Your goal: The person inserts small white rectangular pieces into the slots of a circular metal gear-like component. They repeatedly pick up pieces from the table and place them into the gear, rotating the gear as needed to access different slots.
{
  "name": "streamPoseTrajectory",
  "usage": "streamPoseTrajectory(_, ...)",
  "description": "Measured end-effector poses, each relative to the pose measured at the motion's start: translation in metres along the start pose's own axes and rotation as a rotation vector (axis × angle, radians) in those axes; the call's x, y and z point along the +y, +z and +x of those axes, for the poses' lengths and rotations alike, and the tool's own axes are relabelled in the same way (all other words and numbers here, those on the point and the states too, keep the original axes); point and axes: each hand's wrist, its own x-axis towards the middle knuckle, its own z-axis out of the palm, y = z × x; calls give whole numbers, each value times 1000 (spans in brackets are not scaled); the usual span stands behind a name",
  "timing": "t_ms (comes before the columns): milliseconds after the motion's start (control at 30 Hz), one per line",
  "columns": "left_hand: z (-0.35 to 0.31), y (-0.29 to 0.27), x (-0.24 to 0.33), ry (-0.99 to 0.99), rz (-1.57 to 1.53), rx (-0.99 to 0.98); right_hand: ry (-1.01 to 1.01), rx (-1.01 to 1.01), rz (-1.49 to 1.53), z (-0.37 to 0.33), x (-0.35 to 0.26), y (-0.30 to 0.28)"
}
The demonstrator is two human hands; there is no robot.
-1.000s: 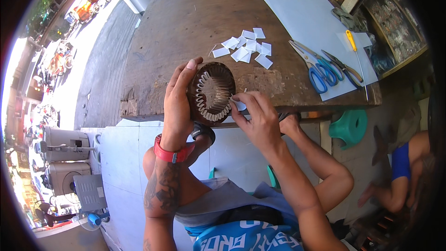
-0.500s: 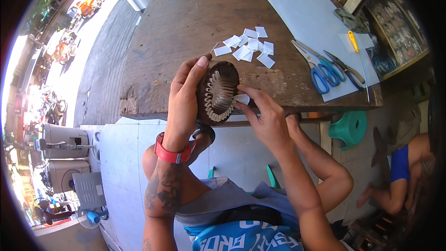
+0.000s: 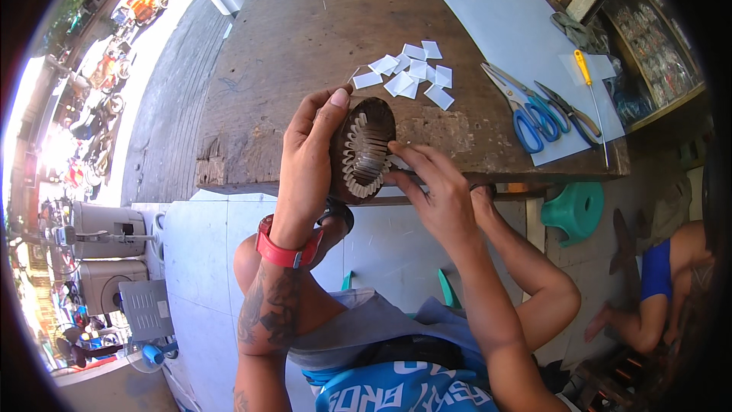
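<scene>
While the left hand (image 3: 304,162) grips the tilted, slotted ring (image 3: 368,154) from its nine o'clock side near the counter's (image 3: 282,53) edge, the right hand (image 3: 442,187) curls at three o'clock, whether pinching anything unclear; holding the ring steady should help precise work.

Slotted ring (image 3: 367,151): dark matt metal. White squares (image 3: 418,69): smooth, paper-like. Table (image 3: 290,38): worn, rough wood. Stool (image 3: 575,214): smooth plastic.

The left hand (image 3: 305,156) stands upright, thumb pointing up and palm turned rightward, above a tattooed left forearm (image 3: 268,301). The right hand (image 3: 436,191) extends its index finger and thumb leftward, its right forearm (image 3: 494,297) slanting.
</scene>
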Motion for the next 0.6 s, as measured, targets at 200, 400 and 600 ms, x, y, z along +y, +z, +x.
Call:
streamPoseTrajectory(200, 0, 1, 1, -4, 14, 27, 24, 36, 10, -2, 1, -2)
streamPoseTrajectory(400, 3, -5, -5, 20, 25, 36, 238, 87, 211, -1, 21, -30)
streamPoseTrajectory(600, -3, 4, -4, 50, -64, 67, 423, -553, 286, -54, 46, -59)
